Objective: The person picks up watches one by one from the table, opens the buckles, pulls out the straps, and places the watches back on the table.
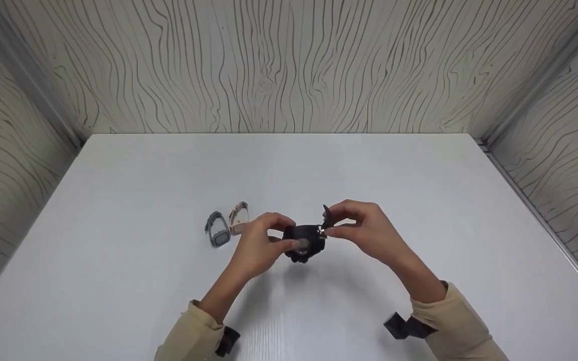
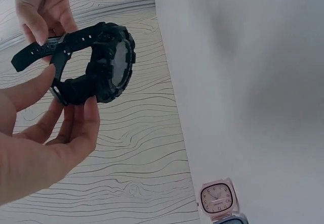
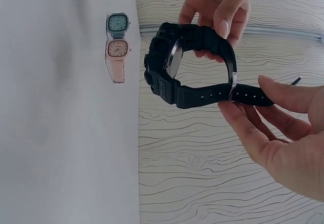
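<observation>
Three watches and two hands at a white table [image 1: 93,281], read from left to right. At far left, a grey-blue watch [image 1: 221,238] rests on the tabletop, its strap closed in a loop; just beside it lies a pink watch [image 1: 239,229], close to the person's left hand [image 1: 261,245]. This hand grips a black watch [image 1: 314,244] between thumb and fingers, holding it above the table, where a soft shadow falls beneath. To the right, the right hand [image 1: 367,228] pinches the black strap [image 3: 202,96] close to the buckle [image 3: 233,85], through which the strap passes, its tip projecting beyond. Whether the buckle's pin sits in a hole cannot be told. Likely faults: should the pin be unseated, a slack right pinch could let the strap slide back through the buckle; unequal pulling by the two hands could twist the band or bend its tip; a loosened left grip, burdened by the bulky case, could drop the watch onto the hard-looking surface; and a leftward sweep of the left hand could knock the pink watch into its grey-blue neighbour
</observation>
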Tool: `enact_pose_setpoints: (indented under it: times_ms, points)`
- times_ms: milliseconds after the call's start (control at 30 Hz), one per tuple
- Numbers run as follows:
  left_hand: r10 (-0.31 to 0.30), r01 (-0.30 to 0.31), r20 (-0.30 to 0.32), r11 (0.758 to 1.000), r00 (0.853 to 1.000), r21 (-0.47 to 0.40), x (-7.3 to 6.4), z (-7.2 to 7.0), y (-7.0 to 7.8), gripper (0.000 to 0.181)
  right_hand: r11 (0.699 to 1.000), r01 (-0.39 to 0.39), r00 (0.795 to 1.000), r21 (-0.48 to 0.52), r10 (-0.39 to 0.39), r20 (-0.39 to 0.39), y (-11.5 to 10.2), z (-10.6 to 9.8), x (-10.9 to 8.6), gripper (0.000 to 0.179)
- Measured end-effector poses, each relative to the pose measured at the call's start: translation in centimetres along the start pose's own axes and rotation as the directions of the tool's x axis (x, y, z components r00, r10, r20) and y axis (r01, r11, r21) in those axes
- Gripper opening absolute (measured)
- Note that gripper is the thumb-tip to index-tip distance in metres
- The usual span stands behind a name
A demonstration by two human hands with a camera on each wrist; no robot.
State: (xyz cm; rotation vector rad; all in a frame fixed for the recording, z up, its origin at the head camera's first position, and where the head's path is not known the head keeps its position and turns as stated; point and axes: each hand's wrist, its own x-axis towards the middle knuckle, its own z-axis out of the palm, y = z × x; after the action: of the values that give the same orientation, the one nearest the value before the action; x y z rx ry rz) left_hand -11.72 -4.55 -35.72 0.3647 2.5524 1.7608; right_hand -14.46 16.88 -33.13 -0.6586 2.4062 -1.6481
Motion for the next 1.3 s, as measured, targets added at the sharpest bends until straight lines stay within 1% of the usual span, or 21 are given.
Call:
enact_pose_setpoints:
  times_ms: [67,167,267,367,433,633,767,900,1000,1100,1233,1300]
  points:
    - [-0.003,0.003,0.012,1.000,1.000,0.025,0.0,0.2,0.2,0.027,1.000,-0.001,1.000,0.000,0.001,-0.011,-0.1,0.1,-0.1,0.023]
    - [0.009,-0.010,0.019,0.998,1.000,0.069,0.1,0.6,0.6,0.029,1.000,0.022,0.999,0.005,-0.022,-0.023,-0.2,0.3,-0.1,0.022]
    - [0.041,-0.043,0.017,0.991,0.999,0.125,0.0,0.9,0.9,0.028,0.999,0.050,0.999,0.020,-0.050,-0.018,-0.3,0.5,-0.1,0.021]
    - [0.074,-0.074,0.009,0.983,0.997,0.167,0.0,1.1,1.0,0.022,0.997,0.064,0.998,0.035,-0.064,-0.004,-0.3,0.5,0.0,0.021]
    - [0.088,-0.088,0.008,0.982,0.996,0.166,0.0,1.1,0.9,0.019,0.998,0.058,0.998,0.038,-0.058,0.006,-0.1,0.4,0.0,0.020]
    - [0.093,-0.095,0.017,0.988,0.995,0.125,-0.1,1.0,0.8,0.019,0.997,0.014,0.999,0.077,-0.018,0.045,0.3,-0.3,0.0,0.022]
    - [0.104,-0.105,0.017,0.987,0.994,0.121,-0.1,0.8,0.7,0.019,0.995,0.031,0.996,0.091,-0.038,0.081,0.5,-0.8,0.1,0.021]
    - [0.100,-0.101,0.014,0.990,0.995,0.099,-0.1,0.6,0.7,0.019,0.995,0.055,0.992,0.084,-0.064,0.109,0.9,-1.2,0.2,0.020]
    - [0.098,-0.099,0.011,0.990,0.995,0.101,-0.1,0.7,0.6,0.018,0.996,0.052,0.992,0.076,-0.061,0.112,1.1,-1.3,0.2,0.020]
    - [0.085,-0.087,0.021,0.991,0.996,0.103,0.0,0.8,0.7,0.019,0.997,0.037,0.994,0.071,-0.044,0.099,1.3,-1.2,0.2,0.021]
    - [0.089,-0.092,0.025,0.981,0.996,0.173,0.0,1.1,1.0,0.019,0.997,0.042,0.997,0.071,-0.047,0.067,1.2,-0.8,0.1,0.021]
    - [0.099,-0.099,0.012,0.971,0.995,0.218,0.0,1.3,1.3,0.019,0.996,0.059,0.997,0.064,-0.062,0.055,1.2,-0.7,0.2,0.020]
